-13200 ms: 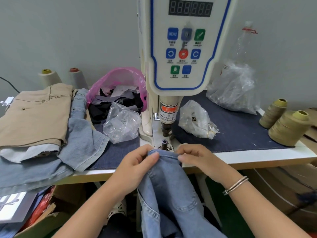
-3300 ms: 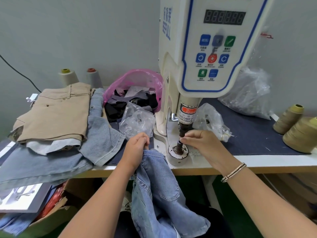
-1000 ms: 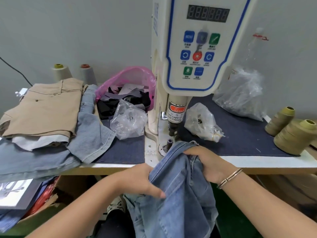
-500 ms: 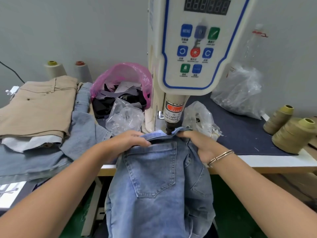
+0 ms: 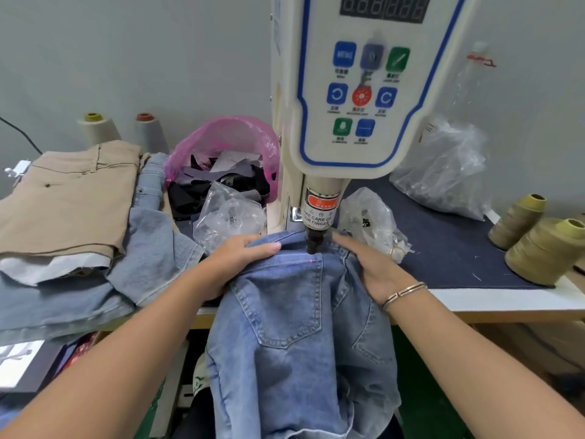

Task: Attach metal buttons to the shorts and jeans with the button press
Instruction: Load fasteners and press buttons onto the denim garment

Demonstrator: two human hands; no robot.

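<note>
We read "TAKE CARE OF YOUR FINGER" on the button press (image 5: 319, 213); our left hand (image 5: 235, 259) and right hand (image 5: 370, 264), fingers straight, now press the jeans (image 5: 294, 327) flat beneath it, no longer bunched.

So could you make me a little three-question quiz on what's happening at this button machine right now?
1. True or false: the jeans lie under the press head.
2. Which hand wears a bracelet? A left hand B right hand
3. Fill in: the bag of fabric scraps is ____ in colour.

Key: 1 true; 2 B; 3 pink.
</note>
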